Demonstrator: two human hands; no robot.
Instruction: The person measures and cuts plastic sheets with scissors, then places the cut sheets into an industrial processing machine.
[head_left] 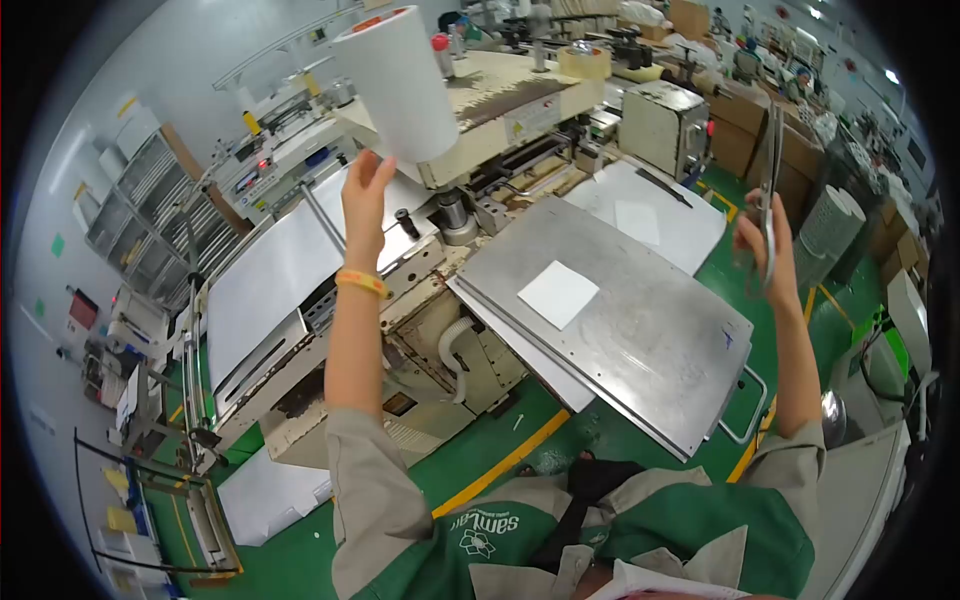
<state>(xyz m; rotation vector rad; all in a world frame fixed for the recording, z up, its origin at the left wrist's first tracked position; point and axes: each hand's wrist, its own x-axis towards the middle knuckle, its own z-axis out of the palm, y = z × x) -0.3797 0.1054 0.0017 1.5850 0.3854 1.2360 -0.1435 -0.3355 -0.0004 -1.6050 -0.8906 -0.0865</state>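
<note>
My left hand (368,205), a yellow band round its wrist, is raised with thumb and fingers apart. Its fingertips are right at the lower end of a large white roll (402,90), which overlaps the corner of the press top (500,95). Metal scissors (768,195) are in my right hand (778,245), fingers wrapped round the handles and blades pointing up. Between my arms lies a flat metal plate (640,330) with a white square sheet (558,294) on it.
A table with a white surface (270,280) extends from the press at left. Behind the plate, a white board (690,225) carries a black-handled tool (663,187). A tape roll (584,62) sits on the press. Cardboard boxes (740,125) and wrapped rolls (830,225) stand at right.
</note>
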